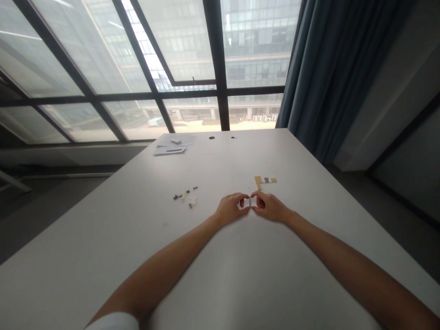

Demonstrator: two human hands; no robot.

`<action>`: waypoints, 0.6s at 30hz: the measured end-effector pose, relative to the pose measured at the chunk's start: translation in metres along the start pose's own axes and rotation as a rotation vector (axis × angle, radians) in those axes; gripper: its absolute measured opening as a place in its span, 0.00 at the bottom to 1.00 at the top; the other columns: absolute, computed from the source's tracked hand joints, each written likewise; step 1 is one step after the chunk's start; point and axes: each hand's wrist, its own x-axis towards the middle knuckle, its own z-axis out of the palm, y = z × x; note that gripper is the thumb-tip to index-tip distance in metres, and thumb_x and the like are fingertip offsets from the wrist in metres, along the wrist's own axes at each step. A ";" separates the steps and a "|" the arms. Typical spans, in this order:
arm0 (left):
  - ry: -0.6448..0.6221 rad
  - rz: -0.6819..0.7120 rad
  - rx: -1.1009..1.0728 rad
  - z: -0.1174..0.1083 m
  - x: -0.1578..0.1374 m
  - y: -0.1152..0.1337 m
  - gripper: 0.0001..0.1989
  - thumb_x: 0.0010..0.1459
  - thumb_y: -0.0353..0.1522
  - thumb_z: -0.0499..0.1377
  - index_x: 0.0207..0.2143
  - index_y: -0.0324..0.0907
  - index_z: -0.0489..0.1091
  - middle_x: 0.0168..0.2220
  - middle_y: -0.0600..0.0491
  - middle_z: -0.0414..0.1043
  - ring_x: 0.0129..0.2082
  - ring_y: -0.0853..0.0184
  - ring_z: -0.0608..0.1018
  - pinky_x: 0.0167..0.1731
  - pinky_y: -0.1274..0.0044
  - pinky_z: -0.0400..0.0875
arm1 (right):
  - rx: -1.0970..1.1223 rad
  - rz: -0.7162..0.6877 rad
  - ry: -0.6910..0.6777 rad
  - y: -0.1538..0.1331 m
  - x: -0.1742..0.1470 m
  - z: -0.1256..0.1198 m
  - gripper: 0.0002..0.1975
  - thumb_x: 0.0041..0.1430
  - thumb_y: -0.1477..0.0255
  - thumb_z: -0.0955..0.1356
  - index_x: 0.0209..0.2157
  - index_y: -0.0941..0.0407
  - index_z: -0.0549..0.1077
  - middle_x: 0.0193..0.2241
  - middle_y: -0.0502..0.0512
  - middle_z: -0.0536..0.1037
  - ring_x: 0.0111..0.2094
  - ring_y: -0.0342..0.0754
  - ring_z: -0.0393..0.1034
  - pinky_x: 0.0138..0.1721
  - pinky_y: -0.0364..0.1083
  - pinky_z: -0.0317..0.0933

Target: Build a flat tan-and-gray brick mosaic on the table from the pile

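Pinching a small greyish piece (pixel 250 202) between the left hand (pixel 229 208) and right hand (pixel 271 208) at a white counter (pixel 261 266).
Clocked from that piece, a white sleeve (pixel 113 322) shows at 8 o'clock, cut off by the lower edge; thumbs and fingertips of both hands grasp the piece, partly covering it, and its exact shape is too small to read, as is whether it touches the counter. Loose dark and cream bits (pixel 184 197) lie scattered at 9 o'clock, well apart from the left hand; yellow strips (pixel 257 179) with a grey section sit at 1 o'clock, just beyond the right hand. Papers (pixel 161 150) at 10 o'clock bear a small white object (pixel 176 141), its kind unclear. Farther off, windows (pixel 185 41) and a blue curtain (pixel 316 78) run out of view.
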 end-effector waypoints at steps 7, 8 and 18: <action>0.006 0.009 -0.004 0.001 0.000 -0.002 0.15 0.55 0.36 0.64 0.46 0.46 0.77 0.31 0.57 0.76 0.30 0.71 0.74 0.34 0.80 0.66 | -0.005 -0.003 -0.004 0.002 0.000 0.000 0.15 0.54 0.74 0.69 0.45 0.55 0.70 0.22 0.42 0.69 0.23 0.40 0.62 0.28 0.39 0.53; 0.005 0.007 -0.003 0.001 0.000 -0.002 0.16 0.55 0.36 0.64 0.46 0.46 0.77 0.31 0.57 0.76 0.30 0.71 0.74 0.34 0.80 0.66 | -0.003 -0.004 -0.006 0.001 0.000 0.000 0.15 0.54 0.74 0.69 0.45 0.55 0.70 0.22 0.42 0.69 0.23 0.40 0.62 0.28 0.40 0.53; -0.005 -0.001 0.007 0.002 0.000 -0.004 0.16 0.55 0.37 0.65 0.47 0.46 0.77 0.31 0.56 0.76 0.30 0.71 0.74 0.34 0.79 0.67 | 0.017 0.000 -0.014 -0.003 0.000 -0.002 0.15 0.54 0.74 0.70 0.45 0.54 0.70 0.22 0.43 0.70 0.23 0.40 0.63 0.27 0.39 0.53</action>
